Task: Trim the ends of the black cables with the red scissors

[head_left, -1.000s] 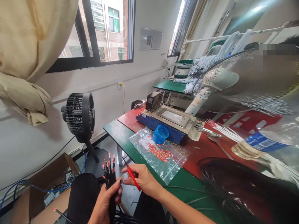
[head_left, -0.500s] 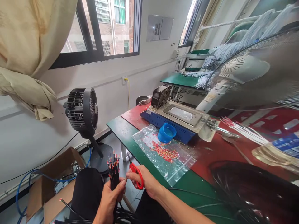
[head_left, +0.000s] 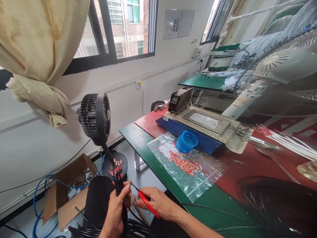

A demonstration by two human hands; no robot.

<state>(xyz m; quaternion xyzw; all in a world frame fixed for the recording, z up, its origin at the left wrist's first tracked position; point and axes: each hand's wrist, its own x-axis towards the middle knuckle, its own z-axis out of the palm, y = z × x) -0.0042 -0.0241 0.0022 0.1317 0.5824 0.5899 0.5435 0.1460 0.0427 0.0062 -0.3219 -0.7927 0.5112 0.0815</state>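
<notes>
Left hand [head_left: 116, 211] fisted round bundle of black wires [head_left: 118, 180], red-sleeved tips fanned upward, held upright over lap so ends face worker. Right hand [head_left: 158, 204] pinches red-handled scissors [head_left: 146, 202], blades pointing toward bundle, tip just beside left thumb, likely for close work on single wire end. Both hands below edge of green table [head_left: 146, 155]. On table: clear plastic bag [head_left: 198, 178] with small red terminals [head_left: 184, 163], blue cup [head_left: 186, 142] near blue machine [head_left: 198, 127]. Black floor fan [head_left: 95, 115] stands left.
</notes>
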